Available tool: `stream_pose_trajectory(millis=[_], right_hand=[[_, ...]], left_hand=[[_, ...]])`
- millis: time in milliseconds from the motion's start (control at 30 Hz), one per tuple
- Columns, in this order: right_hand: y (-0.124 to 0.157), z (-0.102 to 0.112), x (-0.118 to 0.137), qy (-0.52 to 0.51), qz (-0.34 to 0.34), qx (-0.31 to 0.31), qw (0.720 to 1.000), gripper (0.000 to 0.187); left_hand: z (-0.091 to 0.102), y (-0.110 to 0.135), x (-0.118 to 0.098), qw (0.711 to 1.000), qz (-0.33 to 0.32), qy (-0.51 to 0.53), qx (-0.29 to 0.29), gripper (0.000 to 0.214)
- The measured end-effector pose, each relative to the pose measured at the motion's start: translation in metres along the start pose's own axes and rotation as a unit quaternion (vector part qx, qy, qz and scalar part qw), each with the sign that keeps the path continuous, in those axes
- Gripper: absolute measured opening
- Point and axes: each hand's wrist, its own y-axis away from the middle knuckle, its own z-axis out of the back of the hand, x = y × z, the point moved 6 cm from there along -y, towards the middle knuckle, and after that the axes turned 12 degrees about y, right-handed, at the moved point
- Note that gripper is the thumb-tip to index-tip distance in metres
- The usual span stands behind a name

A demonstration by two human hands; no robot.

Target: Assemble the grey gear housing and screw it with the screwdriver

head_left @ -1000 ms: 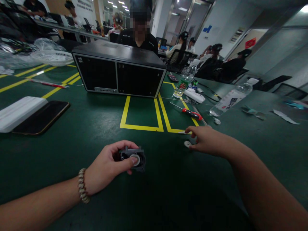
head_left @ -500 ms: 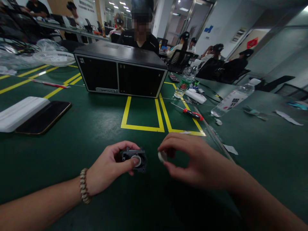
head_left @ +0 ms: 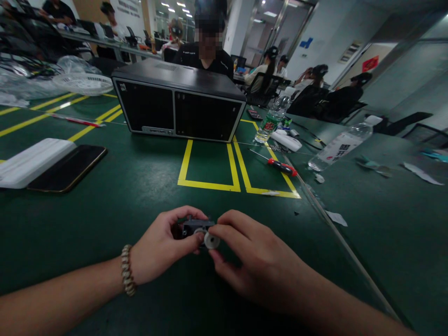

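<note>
In the head view, now has the right hand (head_left: 254, 254) right beside the left hand (head_left: 163, 245) — no longer reaching off across the table (head_left: 140, 205). Keeps the left hand curled around a dark grey housing (head_left: 189, 227), with the thumb pressing on a pale round part (head_left: 199, 230) inside. Pinches a white disc (head_left: 212, 241), dark at the centre, between right thumb and fingertips, in a nearly closed grip. Turns the disc face-on to the camera, overlapping the housing's right end; cannot tell whether touching. Means, judging by this, bringing the loose piece to the housing — not seated there yet. Leaves the screwdriver (head_left: 282, 166) untouched, lying beyond both hands.
</note>
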Motion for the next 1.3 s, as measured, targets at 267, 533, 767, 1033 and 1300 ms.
stream_pose_trajectory(millis=[267, 533, 767, 1033, 1300], right_hand=[[0.001, -0.006, -0.001, -0.002, -0.036, 0.01, 0.999, 0.024], [0.0, -0.011, -0.005, -0.02, -0.064, 0.034, 0.997, 0.024], [-0.001, -0.013, -0.004, -0.042, -0.065, 0.046, 0.996, 0.023], [0.0, -0.018, -0.01, -0.046, -0.07, 0.042, 0.996, 0.021], [0.0, -0.016, -0.012, -0.01, -0.058, 0.022, 0.998, 0.02]], left_hand=[[0.0, -0.001, 0.001, 1.0, 0.006, -0.015, -0.011, 0.04], [0.001, 0.0, -0.001, 0.998, 0.015, -0.047, -0.028, 0.04], [0.0, 0.001, -0.004, 0.995, 0.015, -0.089, -0.039, 0.037], [-0.002, 0.001, -0.005, 0.997, 0.011, -0.067, -0.024, 0.035], [-0.003, 0.0, -0.007, 0.999, -0.004, -0.04, -0.01, 0.035]])
